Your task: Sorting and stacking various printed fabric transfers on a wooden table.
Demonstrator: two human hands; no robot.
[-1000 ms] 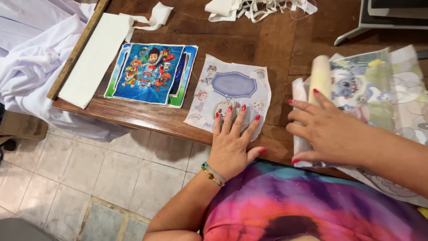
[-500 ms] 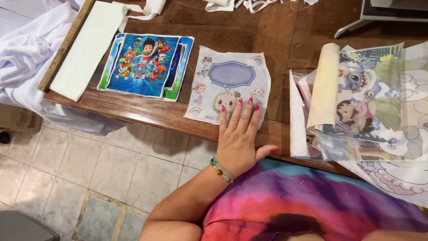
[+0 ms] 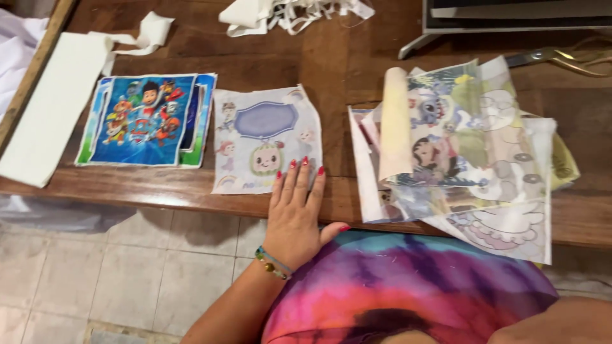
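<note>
My left hand lies flat, palm down, on the near edge of the wooden bench. Its fingers are stretched out straight and a little spread, gripping nothing; the tips press on the lower right corner of the pale printed sheet, the one with a lilac frame and small cartoon figures. My thumb points off toward my tie-dye shirt. My right hand is out of sight, so I cannot tell what its fingers are doing.

Taking that pale sheet as the mark: just to its left, close but not overlapping, lies a blue cartoon print. Further left is a long folded white cloth. To the right of the sheet, across a bare strip of wood, sits a loose pile of printed sheets, one curled upward at its left edge. Beyond that pile, gold-handled scissors rest. Behind the sheet, white fabric strips lie bunched.
</note>
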